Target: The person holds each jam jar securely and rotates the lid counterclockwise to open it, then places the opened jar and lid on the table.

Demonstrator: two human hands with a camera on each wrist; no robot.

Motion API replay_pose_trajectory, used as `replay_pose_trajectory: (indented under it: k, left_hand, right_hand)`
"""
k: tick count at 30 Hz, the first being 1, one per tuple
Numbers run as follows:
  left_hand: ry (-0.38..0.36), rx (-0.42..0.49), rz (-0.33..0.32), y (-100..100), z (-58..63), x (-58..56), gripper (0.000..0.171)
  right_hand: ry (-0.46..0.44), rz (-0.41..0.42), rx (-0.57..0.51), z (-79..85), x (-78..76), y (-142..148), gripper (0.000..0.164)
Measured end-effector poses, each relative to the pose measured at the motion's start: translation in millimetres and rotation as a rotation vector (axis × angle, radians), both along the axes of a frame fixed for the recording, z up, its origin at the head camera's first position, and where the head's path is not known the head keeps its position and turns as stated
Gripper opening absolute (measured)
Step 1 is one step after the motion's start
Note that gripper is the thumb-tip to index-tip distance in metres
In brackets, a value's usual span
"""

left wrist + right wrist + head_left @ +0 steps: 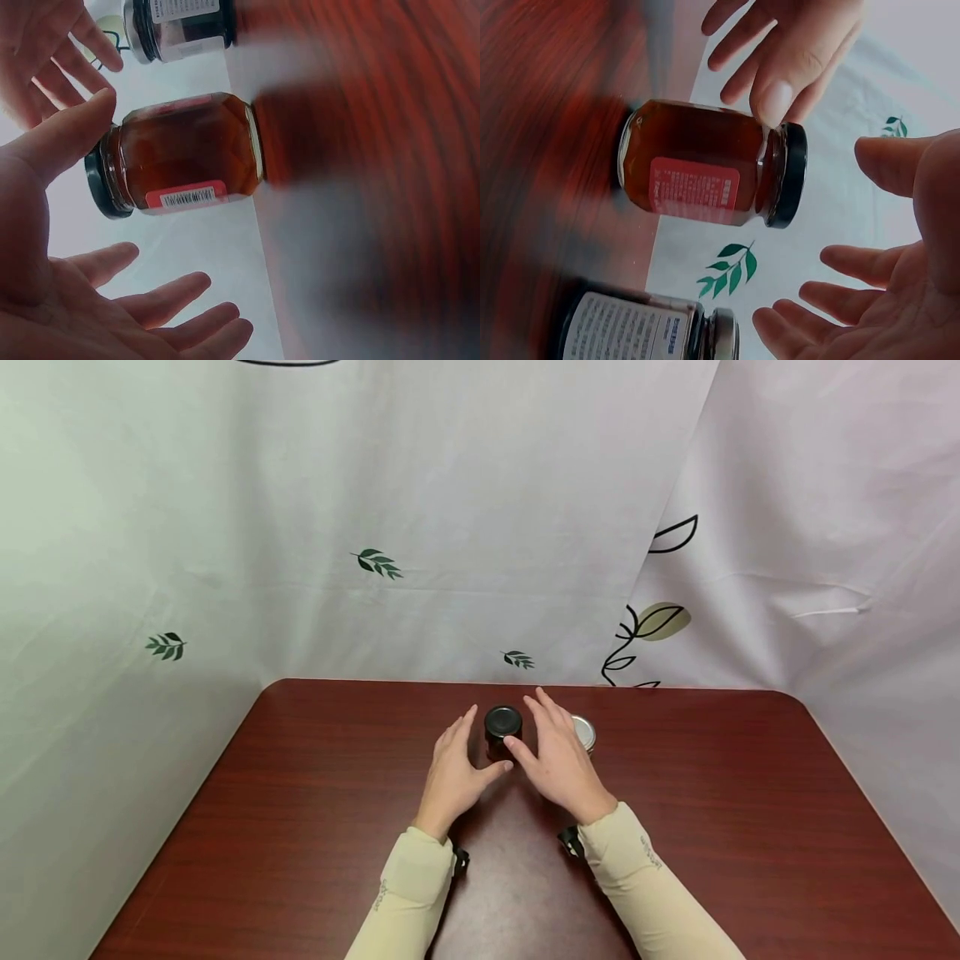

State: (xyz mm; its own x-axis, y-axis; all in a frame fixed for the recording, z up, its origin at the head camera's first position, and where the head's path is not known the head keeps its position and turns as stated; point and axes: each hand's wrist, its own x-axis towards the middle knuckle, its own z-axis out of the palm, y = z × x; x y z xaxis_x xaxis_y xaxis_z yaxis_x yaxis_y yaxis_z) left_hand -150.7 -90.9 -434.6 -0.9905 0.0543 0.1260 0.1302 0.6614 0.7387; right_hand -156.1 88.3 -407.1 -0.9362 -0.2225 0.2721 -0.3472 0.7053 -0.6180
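A glass jar (503,723) with a black lid and reddish-brown contents stands upright on the table. A red label with a barcode shows on this jar (187,154) in the left wrist view. On its left side is my left hand (454,774), fingers spread and extended. My right hand (561,762) is on the other side, its fingers likewise apart. Both thumbs pass in front of the jar; whether either touches it I cannot tell. Right of it, partly behind the right hand, stands a second jar (584,732), with a silver lid and white label.
The dark red-brown wooden table (300,827) has rounded far corners. Behind it hangs a pale cloth (465,485) printed with leaves, which also covers the sides. A dark device (572,842) sits at my right wrist, another (461,860) at my left.
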Motion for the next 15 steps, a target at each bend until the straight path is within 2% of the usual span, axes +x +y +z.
replay_pose_trajectory:
  k: [9, 15]
  left_hand:
    - [-0.015, 0.033, 0.027, 8.7, -0.2, -3.8, 0.098]
    - [-0.019, 0.051, 0.035, 10.4, -1.5, -6.3, 0.096]
  right_hand:
    - [-0.003, 0.004, -0.039, 1.4, -2.2, -6.5, 0.067]
    - [0.048, 0.013, -0.049, 0.4, -6.0, -7.4, 0.068]
